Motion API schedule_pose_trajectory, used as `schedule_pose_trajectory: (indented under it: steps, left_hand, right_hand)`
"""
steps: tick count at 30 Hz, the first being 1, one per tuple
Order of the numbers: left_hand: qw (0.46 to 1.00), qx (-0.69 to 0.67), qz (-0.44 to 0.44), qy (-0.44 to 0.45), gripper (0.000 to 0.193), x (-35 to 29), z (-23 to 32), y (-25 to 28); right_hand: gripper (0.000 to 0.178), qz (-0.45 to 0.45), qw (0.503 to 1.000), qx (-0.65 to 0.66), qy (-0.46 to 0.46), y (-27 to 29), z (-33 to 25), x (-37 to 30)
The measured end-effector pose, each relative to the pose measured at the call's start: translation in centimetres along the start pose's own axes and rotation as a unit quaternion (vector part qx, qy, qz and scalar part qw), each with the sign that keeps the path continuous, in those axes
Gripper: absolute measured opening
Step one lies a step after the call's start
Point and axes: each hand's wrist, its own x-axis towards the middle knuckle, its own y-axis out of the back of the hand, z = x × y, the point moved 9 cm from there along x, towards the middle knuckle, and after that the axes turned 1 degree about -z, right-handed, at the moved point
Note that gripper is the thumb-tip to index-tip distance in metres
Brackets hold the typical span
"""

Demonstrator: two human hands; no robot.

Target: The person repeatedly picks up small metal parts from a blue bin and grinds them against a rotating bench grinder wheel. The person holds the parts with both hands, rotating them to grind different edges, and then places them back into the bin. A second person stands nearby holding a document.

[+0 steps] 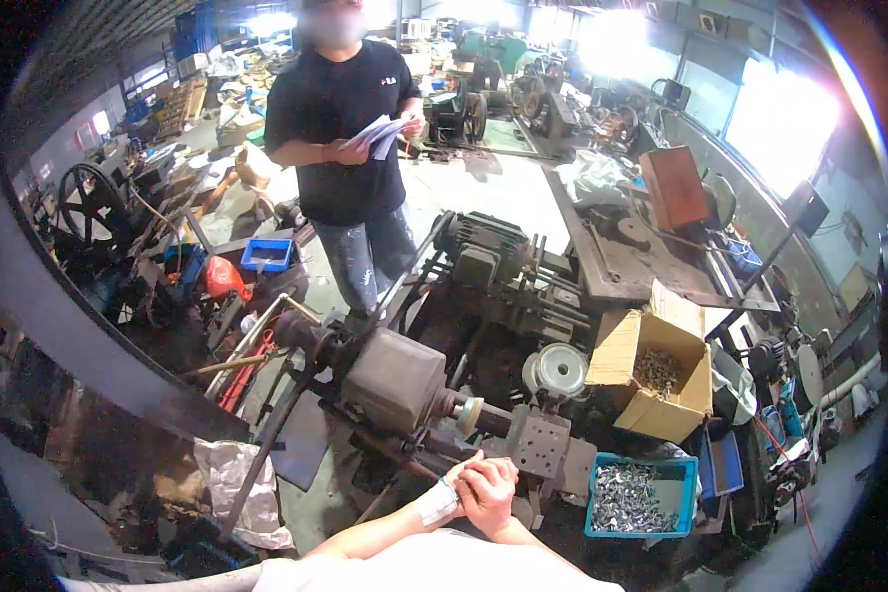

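Observation:
In front of my body, my left hand [471, 471] and my right hand [491, 498] are clasped together, fingers closed around each other. No object shows in them. A white wrap [438, 504] goes round my left wrist. Just beyond the hands stands a dark, oily machine [395, 380] with a boxy housing and a horizontal spindle. Nearest to my fingers is its block with drilled holes [540, 443]. A pale round wheel [560, 369] sits behind that block. To the right, a blue plastic bin [689, 493] holds many small shiny metal parts [633, 498].
An open cardboard box [617, 347] with small brownish parts stands right of the machine. Behind it is a metal table [602, 252] bearing a reddish box [673, 187]. Across the machine a person [350, 148] in black holds papers [377, 135]. Clutter and a blue tray [266, 255] lie left.

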Motion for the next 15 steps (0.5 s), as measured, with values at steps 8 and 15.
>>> schedule_pose_trajectory:
  steps: [8, 15]
  left_hand:
    - [0.998, 0.029, 0.016, 0.046, 0.034, 1.7, 0.0, 5.1]
    - [0.995, 0.048, 0.039, 0.077, 0.025, 2.9, -1.1, 9.3]
  right_hand:
    - [0.011, -0.005, 0.998, -0.059, -0.023, -1.7, 0.5, -0.8]
    - [0.012, 0.032, 0.997, -0.07, -0.031, -1.5, 1.1, -0.2]
